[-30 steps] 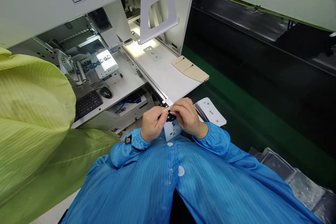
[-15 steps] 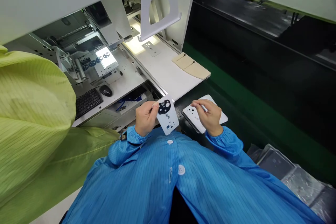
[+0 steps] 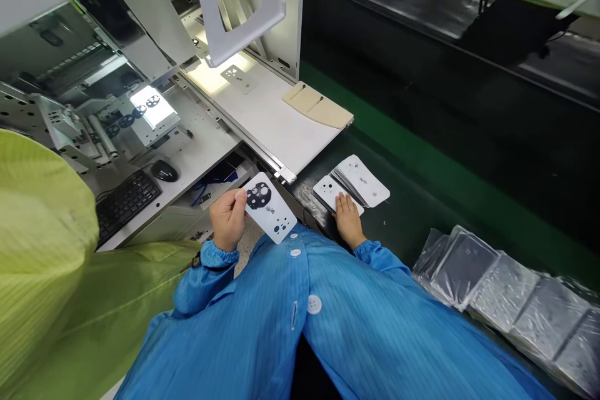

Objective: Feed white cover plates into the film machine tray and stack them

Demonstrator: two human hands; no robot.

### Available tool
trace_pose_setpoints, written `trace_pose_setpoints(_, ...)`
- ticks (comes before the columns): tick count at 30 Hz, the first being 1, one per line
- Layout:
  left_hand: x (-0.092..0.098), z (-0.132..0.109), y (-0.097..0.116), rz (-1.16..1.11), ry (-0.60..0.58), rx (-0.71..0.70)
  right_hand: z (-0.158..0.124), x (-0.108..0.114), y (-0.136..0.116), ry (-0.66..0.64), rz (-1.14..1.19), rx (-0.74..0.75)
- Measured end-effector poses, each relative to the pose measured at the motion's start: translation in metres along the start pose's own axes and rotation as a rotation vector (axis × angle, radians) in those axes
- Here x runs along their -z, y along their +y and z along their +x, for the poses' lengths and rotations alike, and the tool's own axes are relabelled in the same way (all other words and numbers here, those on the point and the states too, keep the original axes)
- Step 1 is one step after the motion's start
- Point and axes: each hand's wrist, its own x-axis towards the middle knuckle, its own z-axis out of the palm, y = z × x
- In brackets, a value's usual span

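Note:
My left hand (image 3: 227,219) pinches a thin white rectangular panel (image 3: 277,212) by its left edge, thumb on top. The panel has rounded corners, a large black patch with round holes at one end and smaller dark holes at the other. My right hand (image 3: 347,219) lies with outstretched fingers on a low stack of similar white panels (image 3: 327,185), which sits on the dark green surface. Just beyond that hand, touching or nearly touching this stack, a taller fanned stack of white panels (image 3: 368,184) rests there too.
Left stands a machine with a lit screen (image 3: 154,106), a keyboard (image 3: 126,203) and a mouse (image 3: 164,170). A white conveyor (image 3: 267,131) carries one panel (image 3: 239,79) and a beige plate (image 3: 319,104). Plastic-wrapped stacks (image 3: 506,290) lie right. A person's yellow-green sleeve (image 3: 42,250) is close at left.
My right hand has gone from a pinch above the panels to lying flat on the low stack, uncovering the fanned one. My left hand still holds its panel. The view has swung right.

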Motion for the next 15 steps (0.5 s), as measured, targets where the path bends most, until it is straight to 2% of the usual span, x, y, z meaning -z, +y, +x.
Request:
trace_pose_setpoints(5, -0.003, 0.002, 0.001, -0.014, -0.033, -0.006, 0.000, -0.005, 0.009, -0.008, -0.002, 0.059)
trace_pose_setpoints(9, -0.003, 0.004, 0.000, -0.010, -0.045, -0.008, -0.002, 0.002, 0.009, 0.082, -0.004, 0.091)
trace_pose_setpoints(12, -0.003, 0.006, -0.001, -0.031, -0.044, 0.006, -0.005, 0.023, 0.010, 0.258, 0.000, 0.080)
trace_pose_setpoints(15, -0.002, 0.008, -0.004, -0.043, -0.037, 0.024, 0.004, 0.060, 0.007, 0.509, 0.013, -0.013)
